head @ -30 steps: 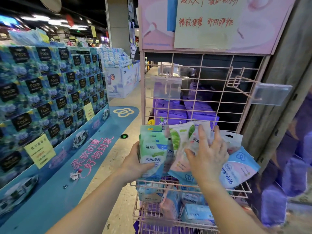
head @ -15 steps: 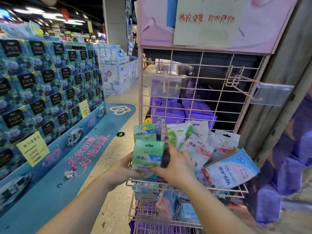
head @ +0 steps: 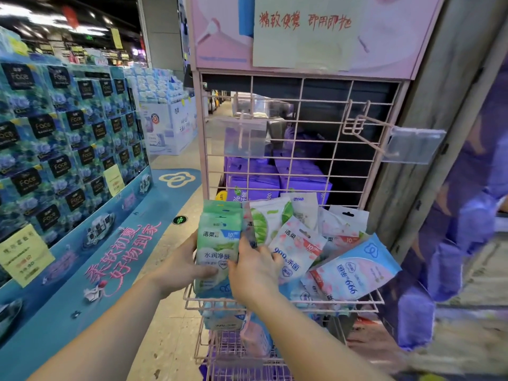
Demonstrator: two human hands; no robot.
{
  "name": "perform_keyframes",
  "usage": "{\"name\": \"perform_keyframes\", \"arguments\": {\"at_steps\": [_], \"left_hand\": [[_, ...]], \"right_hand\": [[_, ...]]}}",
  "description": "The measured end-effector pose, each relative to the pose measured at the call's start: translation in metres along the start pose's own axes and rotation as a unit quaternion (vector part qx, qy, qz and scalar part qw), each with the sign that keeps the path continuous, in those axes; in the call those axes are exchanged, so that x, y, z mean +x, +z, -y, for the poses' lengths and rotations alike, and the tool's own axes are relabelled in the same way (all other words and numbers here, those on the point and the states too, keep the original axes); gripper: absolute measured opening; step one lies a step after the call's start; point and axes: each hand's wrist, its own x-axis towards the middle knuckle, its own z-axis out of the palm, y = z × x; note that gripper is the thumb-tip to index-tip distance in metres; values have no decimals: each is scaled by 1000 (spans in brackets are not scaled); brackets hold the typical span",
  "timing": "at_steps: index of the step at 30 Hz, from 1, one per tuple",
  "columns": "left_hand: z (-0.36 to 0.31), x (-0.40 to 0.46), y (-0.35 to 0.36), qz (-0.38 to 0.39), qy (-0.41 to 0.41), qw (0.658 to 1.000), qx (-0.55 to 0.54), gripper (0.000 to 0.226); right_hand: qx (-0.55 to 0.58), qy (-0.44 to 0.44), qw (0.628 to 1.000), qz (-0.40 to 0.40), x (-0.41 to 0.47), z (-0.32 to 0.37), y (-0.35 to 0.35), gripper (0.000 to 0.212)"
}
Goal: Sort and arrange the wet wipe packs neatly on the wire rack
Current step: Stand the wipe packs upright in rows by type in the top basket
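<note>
Your left hand: grips the green packs, two stacked.
Your right hand: pinches the same stack's right edge.
Wire rack: about five loose packs.

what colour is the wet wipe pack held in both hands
The wet wipe pack is mint green and white with a blue corner tab, seen in the head view.

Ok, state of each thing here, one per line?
Green pack: upright at basket's left end, held by both hands.
Left hand: grips the green pack.
Right hand: grips its right edge.
Blue-pink pack: tilted, leaning right.
Peg hook: empty.
Wire rack: upright.
</note>
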Motion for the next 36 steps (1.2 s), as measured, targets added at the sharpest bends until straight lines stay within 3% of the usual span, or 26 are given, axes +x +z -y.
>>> {"name": "perform_keyframes", "arguments": {"at_steps": [4,8,12,16,18,20,24,31,34,36], "left_hand": [[6,-4,-4,-9,11,999,43,75],[15,-11,-1,-74,4,990,121,105],[10,-26,10,-196,-7,977,82,106],[-25,-44,41,-377,113,911,122,66],[-42,-49,59,-351,164,912,137,44],[-53,-52,75,-257,178,934,170,30],[-57,-45,101,-98,108,962,229,47],[-51,-32,109,-101,30,979,176,75],[-52,-32,105,-57,10,991,122,56],[-51,-32,101,-40,0,993,109,38]], "right_hand": [[96,-37,993,-51,-9,-4,-5,61],[179,-105,962,-178,-27,-28,-17,40],[190,3,930,-316,-37,-64,-30,44],[228,113,942,-220,-41,-85,-47,75],[253,115,945,-171,-41,-88,-51,79],[234,119,956,-133,-38,-90,-53,78],[247,141,953,-105,-33,-92,-62,68],[321,115,932,-123,-39,-94,-57,52],[337,104,929,-110,-40,-95,-59,34],[308,98,941,-99,-38,-96,-62,36]]}}
